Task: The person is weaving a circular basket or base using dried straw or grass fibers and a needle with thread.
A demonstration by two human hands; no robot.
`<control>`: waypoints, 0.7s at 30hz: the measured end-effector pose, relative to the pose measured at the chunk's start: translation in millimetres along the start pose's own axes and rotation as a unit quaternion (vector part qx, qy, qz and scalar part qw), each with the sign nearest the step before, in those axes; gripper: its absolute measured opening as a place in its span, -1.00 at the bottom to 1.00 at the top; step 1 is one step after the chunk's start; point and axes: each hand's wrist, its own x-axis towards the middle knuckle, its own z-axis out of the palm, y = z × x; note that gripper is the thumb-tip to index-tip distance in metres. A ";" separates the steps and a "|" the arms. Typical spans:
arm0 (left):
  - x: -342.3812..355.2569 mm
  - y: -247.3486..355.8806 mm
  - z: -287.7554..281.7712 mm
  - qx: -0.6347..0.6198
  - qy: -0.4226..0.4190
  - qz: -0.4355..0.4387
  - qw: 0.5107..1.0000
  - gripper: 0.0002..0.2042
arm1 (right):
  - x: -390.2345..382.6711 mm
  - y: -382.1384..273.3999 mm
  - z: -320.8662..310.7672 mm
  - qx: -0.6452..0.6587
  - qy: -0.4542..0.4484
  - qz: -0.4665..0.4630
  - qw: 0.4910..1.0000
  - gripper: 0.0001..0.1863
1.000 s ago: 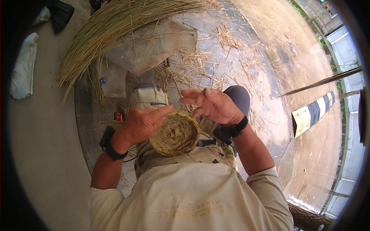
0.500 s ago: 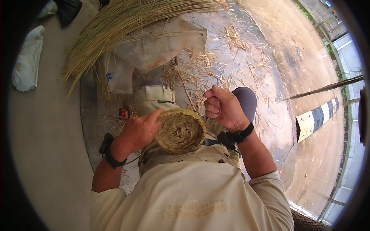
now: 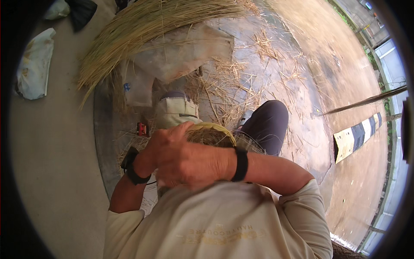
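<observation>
A small round basket (image 3: 219,128) woven from straw sits at my lap, its rim and part of its inside showing above my right hand. My left hand (image 3: 166,137) is closed on the left side of its rim, partly covered by the other hand. Across the front of the basket reaches my right hand (image 3: 196,163), smeared by motion, close against the left hand. Its fingertips are hidden, so whether it pinches a strand cannot be seen.
A large bundle of long straw (image 3: 159,23) lies ahead on a plastic sheet (image 3: 189,47). Loose straw pieces (image 3: 226,82) litter the ground mat. Left of my leg is a small red object (image 3: 142,129). A black-and-white striped barrier (image 3: 358,136) lies to the right; a white sack (image 3: 35,64), far left.
My right hand has swung from the right of the basket, over to the left across its front, now covering most of it. My left hand stays at the rim.
</observation>
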 end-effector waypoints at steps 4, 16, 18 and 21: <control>-8.5 -5.8 6.8 -0.005 0.000 -0.098 0.995 -0.55 | -23.7 11.4 35.2 0.149 0.004 0.020 0.989 -0.75; -13.4 -5.7 17.0 -0.046 0.074 -0.215 0.973 -0.73 | -89.8 3.9 -3.7 0.007 0.093 0.082 0.992 -0.70; -18.2 -11.0 19.4 -0.030 0.099 -0.239 0.965 -0.75 | -127.0 -18.6 -34.1 0.081 0.200 0.274 0.937 -0.70; -23.7 -19.9 17.1 0.012 0.135 -0.263 0.955 -0.78 | -160.1 -37.3 -57.0 -0.103 0.374 0.456 0.801 -0.76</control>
